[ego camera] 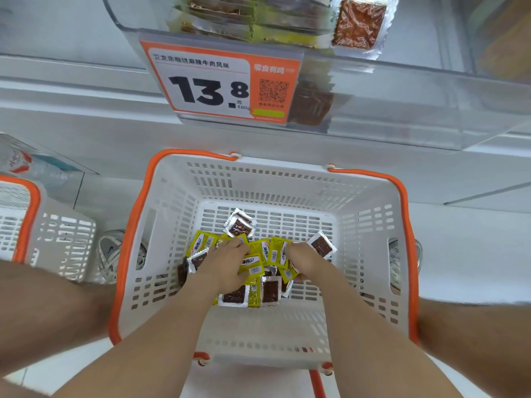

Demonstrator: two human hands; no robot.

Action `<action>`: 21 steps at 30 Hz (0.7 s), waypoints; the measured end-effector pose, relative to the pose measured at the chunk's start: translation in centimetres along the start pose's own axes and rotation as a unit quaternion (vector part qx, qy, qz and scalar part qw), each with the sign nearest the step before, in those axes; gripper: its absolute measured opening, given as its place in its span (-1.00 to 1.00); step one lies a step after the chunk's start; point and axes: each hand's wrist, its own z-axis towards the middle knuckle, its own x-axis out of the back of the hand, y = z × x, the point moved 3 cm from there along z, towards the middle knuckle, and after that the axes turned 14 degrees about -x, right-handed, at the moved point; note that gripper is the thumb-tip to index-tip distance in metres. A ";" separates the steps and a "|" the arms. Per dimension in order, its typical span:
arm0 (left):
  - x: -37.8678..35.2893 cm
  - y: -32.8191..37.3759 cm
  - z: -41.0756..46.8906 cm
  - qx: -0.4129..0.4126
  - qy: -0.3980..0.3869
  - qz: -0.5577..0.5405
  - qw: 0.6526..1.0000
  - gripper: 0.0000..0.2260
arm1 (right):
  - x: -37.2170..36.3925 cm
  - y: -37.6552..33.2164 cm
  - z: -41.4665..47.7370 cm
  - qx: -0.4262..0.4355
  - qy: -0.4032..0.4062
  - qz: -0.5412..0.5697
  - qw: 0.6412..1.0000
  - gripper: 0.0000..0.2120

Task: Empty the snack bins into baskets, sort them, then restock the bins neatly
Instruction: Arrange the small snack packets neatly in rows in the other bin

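The left hand and right hand were deep in the white basket, fingers curled round snack packets, maybe gripping bunches. Slippery packets could slide out on the way up to the clear bin above.

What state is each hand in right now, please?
Left hand: gripping snack packets in the basket.
Right hand: also gripping snack packets.

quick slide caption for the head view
Left hand and right hand gather yellow snack packets in an orange-rimmed basket below a clear bin.
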 end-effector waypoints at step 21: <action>13.2 2.0 -3.4 0.007 0.128 -0.291 0.948 -0.57 | 4.1 -8.5 -11.3 0.305 0.135 -0.198 0.922 -0.88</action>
